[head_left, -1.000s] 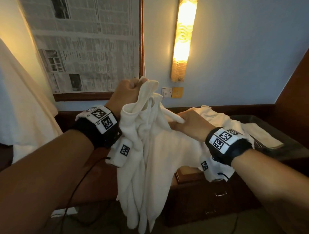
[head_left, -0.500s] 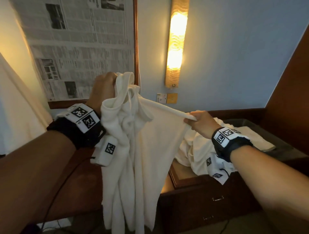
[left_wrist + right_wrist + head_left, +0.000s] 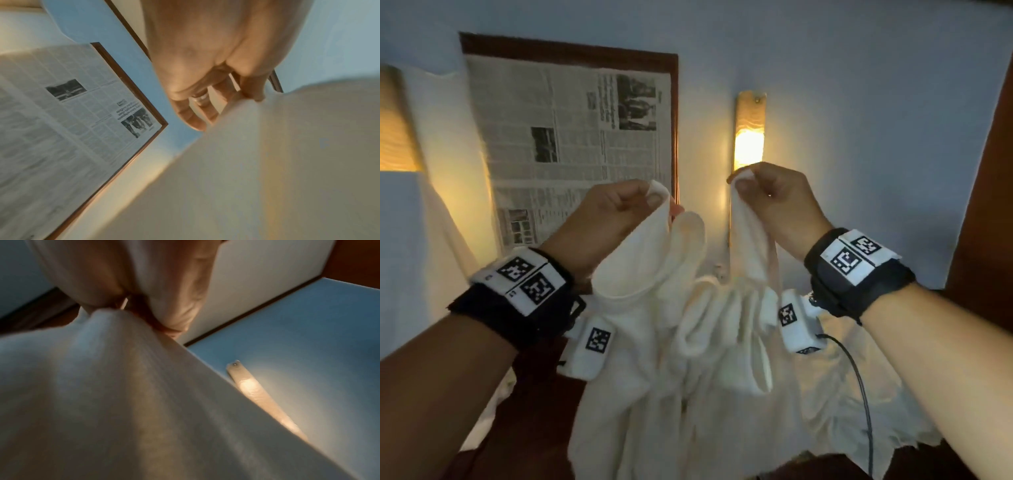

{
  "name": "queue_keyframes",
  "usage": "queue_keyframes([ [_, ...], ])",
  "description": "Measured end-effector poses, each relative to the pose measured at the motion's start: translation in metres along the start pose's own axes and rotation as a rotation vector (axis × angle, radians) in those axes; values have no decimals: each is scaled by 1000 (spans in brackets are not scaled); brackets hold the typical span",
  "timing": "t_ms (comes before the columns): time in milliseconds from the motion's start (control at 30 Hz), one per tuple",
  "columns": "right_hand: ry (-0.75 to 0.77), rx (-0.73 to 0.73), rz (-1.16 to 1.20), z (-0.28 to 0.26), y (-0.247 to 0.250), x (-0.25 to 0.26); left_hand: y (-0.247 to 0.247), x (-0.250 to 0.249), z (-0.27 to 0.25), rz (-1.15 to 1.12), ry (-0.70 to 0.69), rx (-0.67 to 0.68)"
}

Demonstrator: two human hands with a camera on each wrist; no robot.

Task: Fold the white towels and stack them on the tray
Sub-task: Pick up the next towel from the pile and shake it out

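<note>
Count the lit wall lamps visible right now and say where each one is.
2. One lamp glows on the wall right of the framed newspaper; another lamp is cut by the left edge. More may be out of view.

Left hand gripping white towel, framed newspaper (blurred) behind

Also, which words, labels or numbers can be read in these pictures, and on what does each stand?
On the framed newspaper: print too small and blurred to read.
On the wrist bands: only square code markers, no readable words.
On the white towel and the wall lamp: no text.
</note>
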State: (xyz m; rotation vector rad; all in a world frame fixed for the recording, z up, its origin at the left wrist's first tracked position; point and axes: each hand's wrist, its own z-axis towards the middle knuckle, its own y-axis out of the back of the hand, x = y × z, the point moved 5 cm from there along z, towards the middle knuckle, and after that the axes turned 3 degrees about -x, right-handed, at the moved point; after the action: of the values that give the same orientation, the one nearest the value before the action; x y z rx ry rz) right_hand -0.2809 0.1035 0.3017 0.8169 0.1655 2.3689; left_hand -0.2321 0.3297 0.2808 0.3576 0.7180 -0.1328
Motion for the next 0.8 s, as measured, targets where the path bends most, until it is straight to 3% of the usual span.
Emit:
queue_keyframes([
  [167, 172, 24, 12, 28, -6, 57, 13, -32, 21, -114, -141, -153],
  [333, 268, 4, 100, 40, -6, 82, -1, -52, 34, -100, -241, -200],
  [633, 282, 82, 251, 51, 4, 97, -12, -63, 51, -388, -207, -210],
  [800, 266, 100, 271, 50, 6, 94, -21, -61, 53, -443, -137, -138],
])
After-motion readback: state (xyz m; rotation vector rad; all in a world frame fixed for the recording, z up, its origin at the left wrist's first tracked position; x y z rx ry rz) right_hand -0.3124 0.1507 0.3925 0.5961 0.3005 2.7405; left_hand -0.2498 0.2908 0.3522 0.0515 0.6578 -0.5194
